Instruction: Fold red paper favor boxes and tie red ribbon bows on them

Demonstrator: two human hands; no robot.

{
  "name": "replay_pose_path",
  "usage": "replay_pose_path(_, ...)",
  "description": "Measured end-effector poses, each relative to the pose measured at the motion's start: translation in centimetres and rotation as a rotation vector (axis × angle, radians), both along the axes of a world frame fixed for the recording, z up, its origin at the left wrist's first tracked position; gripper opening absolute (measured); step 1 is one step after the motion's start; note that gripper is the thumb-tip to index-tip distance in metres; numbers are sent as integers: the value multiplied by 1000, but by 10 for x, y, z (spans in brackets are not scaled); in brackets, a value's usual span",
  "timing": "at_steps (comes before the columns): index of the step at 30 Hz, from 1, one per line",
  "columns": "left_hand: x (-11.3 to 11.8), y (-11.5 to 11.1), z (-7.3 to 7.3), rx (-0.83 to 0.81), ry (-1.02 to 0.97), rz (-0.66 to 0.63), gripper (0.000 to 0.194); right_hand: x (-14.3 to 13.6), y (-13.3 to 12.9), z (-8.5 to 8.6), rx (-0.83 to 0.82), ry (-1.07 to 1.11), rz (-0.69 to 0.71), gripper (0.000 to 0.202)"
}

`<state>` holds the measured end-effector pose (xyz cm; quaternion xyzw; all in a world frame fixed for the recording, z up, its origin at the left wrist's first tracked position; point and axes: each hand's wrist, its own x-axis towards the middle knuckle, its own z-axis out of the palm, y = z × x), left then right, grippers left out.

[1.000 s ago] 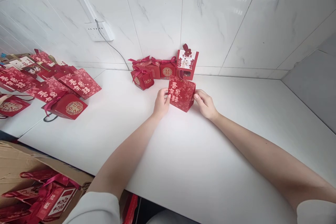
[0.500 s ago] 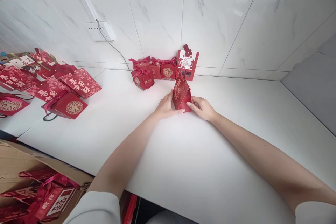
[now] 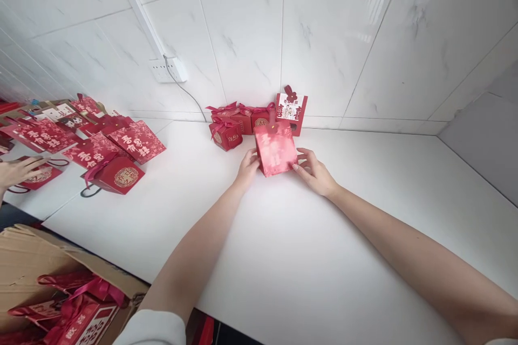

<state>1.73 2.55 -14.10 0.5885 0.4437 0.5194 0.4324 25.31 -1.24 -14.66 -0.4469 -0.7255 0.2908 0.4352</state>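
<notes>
A red gift box with a patterned panel stands on the white table between my hands, its front now facing me and slightly blurred. My left hand holds its left side, the fingertips partly hidden behind the edge. At the right side, my right hand has its thumb and fingers on the lower edge. Just behind are several small red boxes with ribbons and a red-and-white card box with a flower, standing against the wall.
On the left lie several red gift bags and a red box with a gold emblem. Another person's hand rests over a red box at the far left. A cardboard carton holding red boxes stands lower left. A wall socket has a cable.
The gift box has been turned so its patterned panel faces me instead of sideways. My hands have stayed at its sides. Another person's hand has come in at the left; the camera view has shifted.
</notes>
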Motion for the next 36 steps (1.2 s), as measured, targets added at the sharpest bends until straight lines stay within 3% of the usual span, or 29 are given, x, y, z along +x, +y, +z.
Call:
replay_pose_path(2, -2, 3, -4, 31, 5, 102, 46, 1, -1, 1, 5, 37, 7, 58)
replay_pose_path(5, -4, 1, -4, 97, -17, 276, 47, 1, -4, 3, 17, 51, 37, 38)
replay_pose_path(8, -4, -6, 0, 203, -20, 388, 56, 0, -4, 4, 70, 97, -59, 35)
replay_pose_path(11, -2, -11, 3, 396, 114, 321, 60, -1, -1, 2, 66, 176, -85, 37)
replay_pose_path(14, 2, -13, 2, 473, 329, 261, 65, -1, -1, -1, -16, 180, 108, 49)
replay_pose_path(17, 3, -17, 1, 412, 441, 297, 60, -3, -7, -1, 1, 53, 252, 49)
replay_pose_path(20, 5, -32, 8, 458, 502, 302, 64, -8, -16, 1, 148, -178, 347, 48)
replay_pose_path(23, 15, -49, 31, 614, 570, 257, 82, -15, -24, 3, 292, -360, 382, 50)
replay_pose_path(25, 25, -53, 52, 574, 554, 330, 85, -17, -27, 3, 316, -428, 401, 48)
replay_pose_path(27, 34, -48, 75, 471, 552, 396, 71, -18, -28, 4, 314, -451, 415, 45)
replay_pose_path(30, 40, -29, 106, 337, 725, 319, 36, -16, -28, 4, 319, -417, 415, 40)
replay_pose_path(33, 30, -14, 134, 277, 880, 260, 40, -11, -25, 3, 324, -414, 405, 34)
replay_pose_path(36, 1, -25, 171, 306, 906, 228, 41, -6, -22, -1, 318, -451, 379, 30)
